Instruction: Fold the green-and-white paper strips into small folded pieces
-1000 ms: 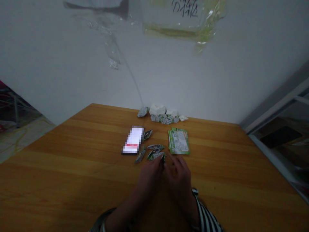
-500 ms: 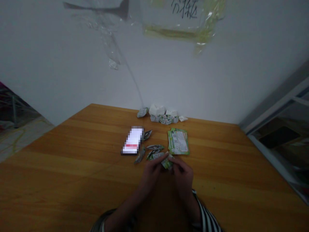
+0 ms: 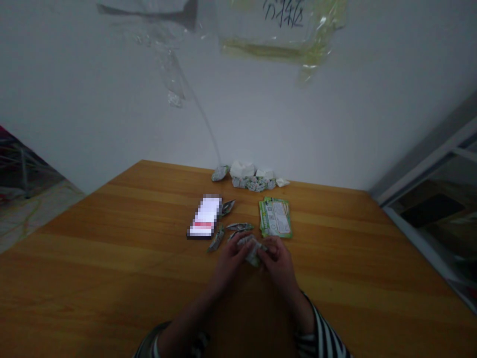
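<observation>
My left hand [image 3: 230, 258] and my right hand [image 3: 278, 261] meet above the middle of the wooden table [image 3: 112, 258], and both pinch a small folded piece of green and white paper [image 3: 253, 248] between their fingertips. Just beyond my hands lie several small folded paper shapes [image 3: 240, 226]. A flat stack of green printed sheets [image 3: 276, 218] sits to the right of those shapes, close to my right hand.
A phone with a bright screen [image 3: 204, 223] lies left of the folded shapes. A heap of folded and crumpled paper [image 3: 249, 176] lies at the table's far edge by the white wall. A metal frame [image 3: 432, 164] stands at the right.
My hands lifted the folded paper off the table, drew together over it and now hold it between both sets of fingertips, slightly turned.
</observation>
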Available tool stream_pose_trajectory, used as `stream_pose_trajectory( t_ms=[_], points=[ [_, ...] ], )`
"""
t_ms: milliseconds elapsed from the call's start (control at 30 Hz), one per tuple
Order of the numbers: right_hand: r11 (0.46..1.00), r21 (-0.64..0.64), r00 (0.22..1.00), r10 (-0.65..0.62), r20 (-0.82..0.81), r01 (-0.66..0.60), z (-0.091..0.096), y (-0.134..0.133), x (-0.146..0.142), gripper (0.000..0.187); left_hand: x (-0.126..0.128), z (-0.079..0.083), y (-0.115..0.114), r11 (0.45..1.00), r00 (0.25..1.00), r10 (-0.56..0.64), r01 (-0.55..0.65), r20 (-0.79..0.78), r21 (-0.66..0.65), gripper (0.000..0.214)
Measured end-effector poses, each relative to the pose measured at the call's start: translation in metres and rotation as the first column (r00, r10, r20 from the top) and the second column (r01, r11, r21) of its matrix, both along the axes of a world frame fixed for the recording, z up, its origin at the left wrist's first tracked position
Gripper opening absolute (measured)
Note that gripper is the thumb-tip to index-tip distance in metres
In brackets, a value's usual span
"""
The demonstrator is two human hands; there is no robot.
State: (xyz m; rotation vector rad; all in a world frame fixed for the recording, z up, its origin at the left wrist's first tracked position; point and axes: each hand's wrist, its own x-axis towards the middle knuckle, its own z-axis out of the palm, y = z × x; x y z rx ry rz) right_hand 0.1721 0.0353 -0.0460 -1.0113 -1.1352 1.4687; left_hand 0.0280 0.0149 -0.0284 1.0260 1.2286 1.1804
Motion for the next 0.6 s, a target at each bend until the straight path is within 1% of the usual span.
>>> stream_pose_trajectory(
  t_ms=[67,133,233,333,400,500,600],
  points=[
    [0.996,0.002,0.995,0.092,0.031,-0.092,-0.0023,0.0004,0.0016,0.03,-0.005,-0.0005,0.0028,0.999,0.996,-0.051,0.051,-0.073,0.008,0.037],
    [0.991,0.014,0.989,0.131,0.074,-0.133,-0.0045,-0.0003,0.0025,0.027,-0.0089,-0.0014,0.0039,0.998,0.99,-0.065,0.066,-0.124,0.004,0.035],
    [0.995,0.03,0.99,0.09,0.104,-0.094,-0.0067,-0.0038,0.0,0.025,-0.0084,-0.0025,0.0023,1.0,0.986,-0.002,0.001,-0.166,-0.002,0.035],
    [0.999,0.003,0.994,0.051,0.093,-0.051,-0.0073,-0.0067,-0.0045,0.028,-0.0035,-0.0022,0.0005,0.996,0.975,0.076,-0.066,-0.208,0.054,0.033],
    [0.999,-0.025,0.997,0.033,0.071,-0.032,-0.0074,-0.0061,-0.0054,0.031,-0.0018,-0.0019,0.0005,0.994,0.97,0.086,-0.069,-0.229,0.081,0.031],
    [0.999,-0.035,0.999,-0.027,0.04,0.028,-0.008,-0.0017,-0.0021,0.033,-0.0036,-0.0022,0.0016,0.994,0.953,0.028,0.005,-0.303,0.107,0.033],
    [0.998,-0.018,0.998,-0.053,0.04,0.054,-0.0097,0.0026,0.0024,0.034,-0.0062,-0.003,0.0017,0.99,0.904,-0.073,0.116,-0.421,0.078,0.042]
  ],
)
